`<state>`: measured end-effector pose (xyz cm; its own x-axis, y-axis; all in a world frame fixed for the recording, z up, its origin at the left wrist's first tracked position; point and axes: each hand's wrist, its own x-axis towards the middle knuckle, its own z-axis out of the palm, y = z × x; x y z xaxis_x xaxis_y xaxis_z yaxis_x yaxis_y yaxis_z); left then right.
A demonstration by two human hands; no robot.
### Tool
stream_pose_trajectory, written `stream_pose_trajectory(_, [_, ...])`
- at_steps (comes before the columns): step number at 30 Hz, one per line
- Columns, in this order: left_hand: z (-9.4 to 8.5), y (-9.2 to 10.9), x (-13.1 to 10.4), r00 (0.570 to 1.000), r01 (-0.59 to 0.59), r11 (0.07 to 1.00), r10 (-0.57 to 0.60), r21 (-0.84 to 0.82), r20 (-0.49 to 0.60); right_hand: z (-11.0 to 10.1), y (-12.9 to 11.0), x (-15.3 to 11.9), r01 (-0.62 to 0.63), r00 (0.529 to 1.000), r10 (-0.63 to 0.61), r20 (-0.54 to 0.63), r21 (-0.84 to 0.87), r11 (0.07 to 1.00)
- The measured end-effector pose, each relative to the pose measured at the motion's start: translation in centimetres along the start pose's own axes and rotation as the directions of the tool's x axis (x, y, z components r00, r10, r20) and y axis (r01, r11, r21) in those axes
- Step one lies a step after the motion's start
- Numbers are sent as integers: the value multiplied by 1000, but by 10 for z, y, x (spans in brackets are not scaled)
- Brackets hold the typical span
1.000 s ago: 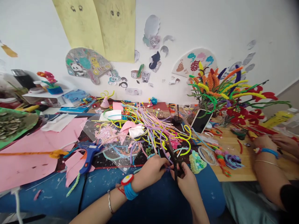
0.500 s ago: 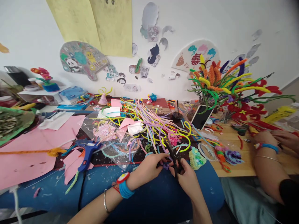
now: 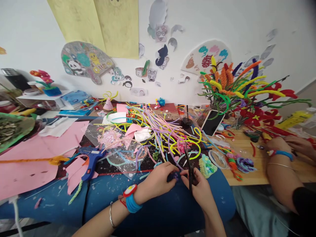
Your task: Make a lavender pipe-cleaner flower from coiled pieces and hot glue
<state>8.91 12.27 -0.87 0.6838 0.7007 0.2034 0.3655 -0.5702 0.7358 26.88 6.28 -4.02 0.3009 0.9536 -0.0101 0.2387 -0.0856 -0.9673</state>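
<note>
My left hand, wearing blue bands and a silver bangle at the wrist, is closed on a small purple fuzzy pipe-cleaner piece, mostly hidden by the fingers. Close beside it, my right hand grips black scissors with the blades pointing up and away from me. The right thumb and fingertips are near the purple piece; whether they touch it I cannot tell. Both hands are above the front edge of the blue-covered table. Just beyond them lies a pile of pastel pipe cleaners.
A blue glue gun lies left on pink sheets. A phone leans before a vase of pipe-cleaner flowers. A green-yellow fuzzy piece sits right of my hands. Another person's hands work at the far right.
The scissors have swung more upright and shifted slightly right, away from the purple piece. A wider gap shows between my two hands. The view has moved slightly.
</note>
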Motion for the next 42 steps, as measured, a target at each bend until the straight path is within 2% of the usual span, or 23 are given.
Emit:
stream_pose_trajectory(5, [1, 2, 9, 999, 17, 999, -19, 51, 30, -11, 1, -3, -3, 999, 3, -39, -6, 1000])
stream_pose_trajectory(9, [2, -1, 20, 997, 37, 997, -42, 74, 64, -26, -2, 8, 49, 998, -59, -39, -214, 976])
stream_pose_trajectory(13, [2, -5, 24, 996, 70, 996, -73, 56, 53, -34, -5, 33, 127, 980, -189, -61, -535, 835])
stream_pose_trajectory(16, [3, -6, 23, 995, 89, 996, -90, 22, 33, -28, -7, 51, 137, 956, -271, -113, -644, 752])
stream_pose_trajectory(20, [1, -6, 21, 993, 114, 992, -114, -45, -6, -15, -10, 60, 168, 913, -386, -136, -735, 657])
stream_pose_trajectory(24, [-4, -6, 18, 982, 159, 976, -172, -150, -79, -9, -13, 61, 255, 857, -502, -117, -751, 610])
stream_pose_trajectory(31, [-12, -13, 19, 927, 249, 888, -334, -386, -172, 1, -27, 52, 405, 716, -677, -174, -686, 605])
stream_pose_trajectory(34, [-12, -17, 20, 905, 246, 840, -377, -483, -196, 8, -35, 43, 476, 687, -707, -166, -633, 610])
stream_pose_trajectory(36, [-12, -16, 20, 896, 228, 807, -393, -545, -207, 12, -40, 37, 530, 697, -709, -107, -589, 610])
stream_pose_trajectory(39, [-13, -10, 19, 892, 186, 746, -401, -640, -208, 18, -47, 25, 571, 790, -612, 37, -408, 713])
stream_pose_trajectory(42, [-15, 0, 15, 895, 144, 680, -400, -719, -199, 21, -52, 14, 486, 874, -470, 127, -239, 840])
